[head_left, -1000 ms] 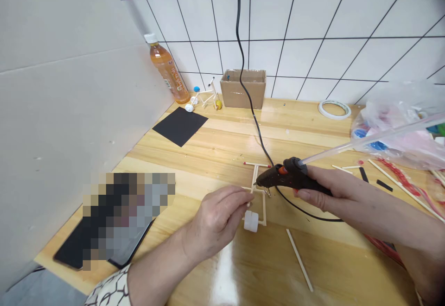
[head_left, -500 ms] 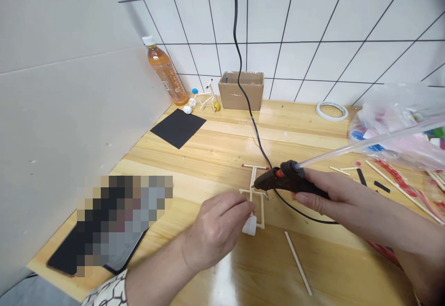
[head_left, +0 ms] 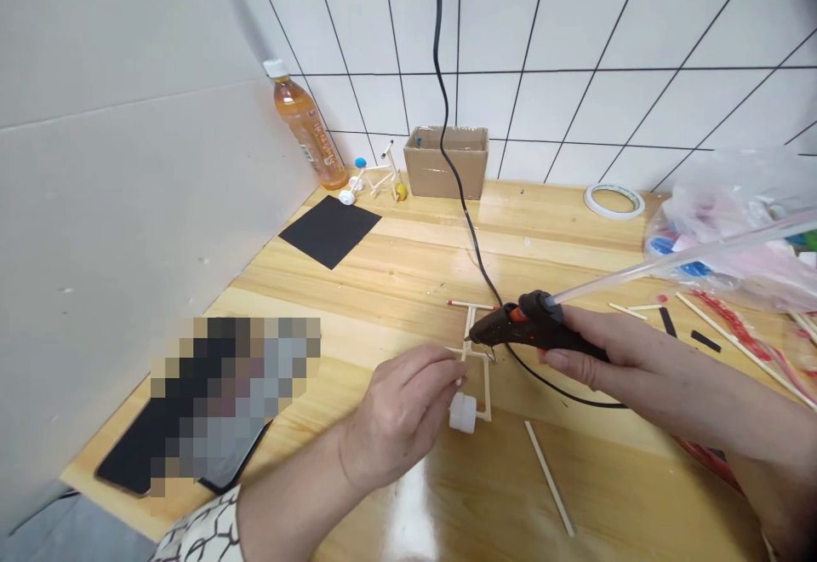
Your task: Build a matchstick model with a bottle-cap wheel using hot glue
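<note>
My right hand (head_left: 593, 349) is wrapped round a black glue gun (head_left: 517, 328) with a long clear glue stick (head_left: 677, 260) out of its back. The nozzle points left at a joint of a small frame of pale sticks (head_left: 488, 383). My left hand (head_left: 408, 404) pinches a short stick of this frame just below the nozzle; its fingertips hide part of the frame. A white round cap piece (head_left: 463, 413) sits at the frame's near end, and a red-tipped stick (head_left: 471, 305) crosses its far end.
Two phones (head_left: 128, 451) lie at the left. Behind are a black sheet (head_left: 330, 232), a bottle (head_left: 310, 132), a small stick model (head_left: 379, 177), a cardboard box (head_left: 447, 166) and a tape roll (head_left: 614, 202). A cable (head_left: 472, 234) crosses the table. Loose sticks (head_left: 550, 478) and a plastic bag (head_left: 728, 238) lie rightward.
The view has shifted slightly. My left fingers have moved a little up off the white cap piece, which now shows more fully. The glue gun stays at the joint.
</note>
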The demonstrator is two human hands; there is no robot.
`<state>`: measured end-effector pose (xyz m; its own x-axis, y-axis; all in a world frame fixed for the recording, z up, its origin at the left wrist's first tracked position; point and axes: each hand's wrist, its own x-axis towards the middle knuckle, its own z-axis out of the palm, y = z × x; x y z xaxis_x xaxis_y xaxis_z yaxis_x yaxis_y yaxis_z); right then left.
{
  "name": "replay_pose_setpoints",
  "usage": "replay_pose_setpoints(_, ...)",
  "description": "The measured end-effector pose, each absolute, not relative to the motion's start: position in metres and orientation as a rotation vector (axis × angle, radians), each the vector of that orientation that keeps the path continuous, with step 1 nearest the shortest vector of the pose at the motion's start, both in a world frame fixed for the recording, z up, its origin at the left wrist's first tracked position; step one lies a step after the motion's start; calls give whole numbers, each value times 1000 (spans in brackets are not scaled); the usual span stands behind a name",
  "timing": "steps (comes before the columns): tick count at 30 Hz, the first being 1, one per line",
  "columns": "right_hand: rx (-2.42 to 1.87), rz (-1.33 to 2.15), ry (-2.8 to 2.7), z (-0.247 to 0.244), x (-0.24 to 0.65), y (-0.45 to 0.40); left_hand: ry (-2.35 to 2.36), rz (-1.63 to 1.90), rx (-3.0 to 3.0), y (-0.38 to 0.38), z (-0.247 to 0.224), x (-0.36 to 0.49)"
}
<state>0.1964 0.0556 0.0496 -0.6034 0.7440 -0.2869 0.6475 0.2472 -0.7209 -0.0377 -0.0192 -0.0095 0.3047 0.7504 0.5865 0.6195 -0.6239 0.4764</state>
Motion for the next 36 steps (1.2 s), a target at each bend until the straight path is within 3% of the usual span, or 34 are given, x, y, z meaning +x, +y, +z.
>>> replay_pose_setpoints(36, -1402, 1257, -2456, 49, 198, 53, 1193, 1209, 2434, -20, -7, -38)
